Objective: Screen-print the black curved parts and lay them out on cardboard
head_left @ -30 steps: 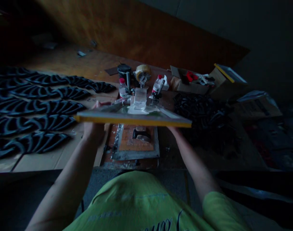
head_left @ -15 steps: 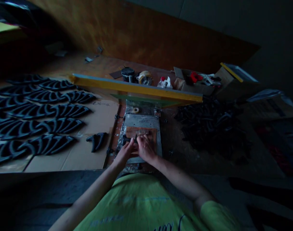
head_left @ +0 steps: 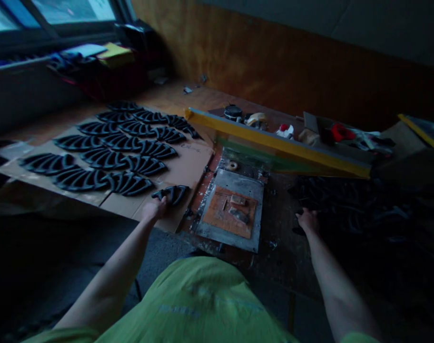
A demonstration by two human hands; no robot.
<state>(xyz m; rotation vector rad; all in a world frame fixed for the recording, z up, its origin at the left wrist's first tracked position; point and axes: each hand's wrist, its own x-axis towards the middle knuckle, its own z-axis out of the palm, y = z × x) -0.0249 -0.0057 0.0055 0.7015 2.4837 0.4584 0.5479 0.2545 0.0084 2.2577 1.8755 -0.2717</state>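
On the left, my left hand [head_left: 153, 208] is closed on a black curved, handle-like part [head_left: 160, 194], held at the cardboard's near edge. Right beside it lies another black handle-like part [head_left: 179, 194]. My right hand [head_left: 309, 220] is at the near left edge of a dark pile of such parts [head_left: 345, 200], its fingers closed around a black part [head_left: 298, 230]; poor light hides most of its shape. Between the hands, a wooden board with small blocks [head_left: 212, 209] sits on a grey metal plate [head_left: 256, 240].
Rows of black parts [head_left: 110, 162] overlap on the cardboard sheet [head_left: 199, 159]. A yellow-edged screen frame [head_left: 274, 138] slants above the metal plate. Behind it stand a dark round tub [head_left: 233, 111], a tape roll [head_left: 256, 119] and a box with red-handled items [head_left: 341, 132].
My hands have parted from the wooden board. The left carried a black part left onto the cardboard; the right moved to the pile and closed on a part. The view swung left.
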